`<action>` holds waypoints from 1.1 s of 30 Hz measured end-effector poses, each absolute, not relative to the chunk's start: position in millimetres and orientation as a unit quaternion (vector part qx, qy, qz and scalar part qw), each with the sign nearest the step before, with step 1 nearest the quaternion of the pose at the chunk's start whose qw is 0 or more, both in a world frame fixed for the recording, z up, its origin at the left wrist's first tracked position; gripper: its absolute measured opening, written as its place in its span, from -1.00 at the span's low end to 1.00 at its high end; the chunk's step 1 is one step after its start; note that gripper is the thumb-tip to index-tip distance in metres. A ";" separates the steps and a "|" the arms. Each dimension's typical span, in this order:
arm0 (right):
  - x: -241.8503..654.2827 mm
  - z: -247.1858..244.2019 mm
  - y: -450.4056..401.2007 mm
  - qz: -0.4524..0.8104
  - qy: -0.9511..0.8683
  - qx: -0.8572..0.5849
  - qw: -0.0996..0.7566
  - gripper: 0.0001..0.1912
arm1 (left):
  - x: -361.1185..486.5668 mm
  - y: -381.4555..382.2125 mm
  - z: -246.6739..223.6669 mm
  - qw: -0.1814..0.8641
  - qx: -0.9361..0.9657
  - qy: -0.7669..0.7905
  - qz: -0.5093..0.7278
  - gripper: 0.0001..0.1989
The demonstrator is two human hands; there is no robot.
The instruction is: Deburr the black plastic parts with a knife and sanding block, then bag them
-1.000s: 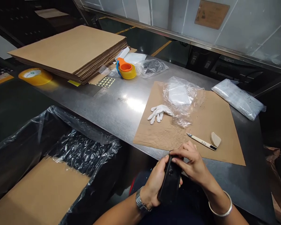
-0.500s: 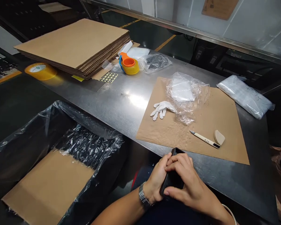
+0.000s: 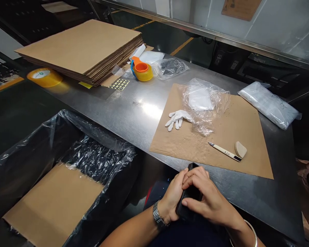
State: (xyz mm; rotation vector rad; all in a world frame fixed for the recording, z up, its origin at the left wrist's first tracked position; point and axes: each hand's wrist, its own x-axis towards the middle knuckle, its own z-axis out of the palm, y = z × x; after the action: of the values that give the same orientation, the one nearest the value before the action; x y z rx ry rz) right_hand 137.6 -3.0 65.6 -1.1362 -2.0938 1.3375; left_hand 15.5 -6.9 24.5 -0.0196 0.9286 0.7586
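Observation:
A black phone-like device (image 3: 192,192) with a raised rim sits between my hands, in front of the table's near edge. My left hand (image 3: 171,197) is wrapped along its left side. Curled over its upper part are the fingers of my right hand (image 3: 205,196), and the right thumb rests across its lower part. Much of the device is hidden by the fingers. Beyond my hands, on a cardboard sheet (image 3: 170,147), lie a cream-handled craft knife (image 3: 224,151), a beige rounded block (image 3: 240,149), a white glove (image 3: 179,119) and a crumpled clear plastic bag (image 3: 203,97) with white material inside.
A stack of cardboard sheets (image 3: 79,46) stands at the back left, beside a yellow tape roll (image 3: 45,78), an orange tape dispenser (image 3: 141,68) and a sticker sheet (image 3: 119,84). A wrapped packet (image 3: 270,104) lies right. A black-plastic-lined bin (image 3: 98,154) holds cardboard at lower left.
My right thumb has shifted slightly upward on the device, and the right hand has moved a little. The hold stays much the same, and the things on the table have not moved.

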 end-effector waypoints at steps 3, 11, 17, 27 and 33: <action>138.6 66.2 -2.3 0.478 -0.759 -0.393 0.202 -0.80 | 16.1 -6.7 26.4 0.854 -0.045 0.390 0.343 -0.76; 137.9 64.9 -1.7 0.469 -0.763 -0.397 0.202 -0.80 | 16.4 -6.7 27.2 0.850 -0.045 0.392 0.349 -0.77; 138.1 62.1 -2.0 0.465 -0.765 -0.399 0.199 -0.70 | 16.4 -5.7 32.6 0.850 -0.047 0.390 0.352 -0.76; 159.6 37.0 32.4 0.315 -0.754 -0.480 0.319 -0.88 | 12.6 -4.9 34.6 0.877 0.018 0.433 0.206 -0.39; 156.4 32.9 16.2 0.383 -0.618 -0.603 0.328 -0.75 | 7.3 -0.7 33.7 0.824 0.043 0.456 0.333 -0.48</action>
State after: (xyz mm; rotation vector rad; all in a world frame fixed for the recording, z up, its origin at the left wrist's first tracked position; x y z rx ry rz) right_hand 156.4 16.2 32.9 -1.5780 -1.6175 1.0028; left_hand 7.3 -0.7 33.7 0.0923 0.9705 0.7089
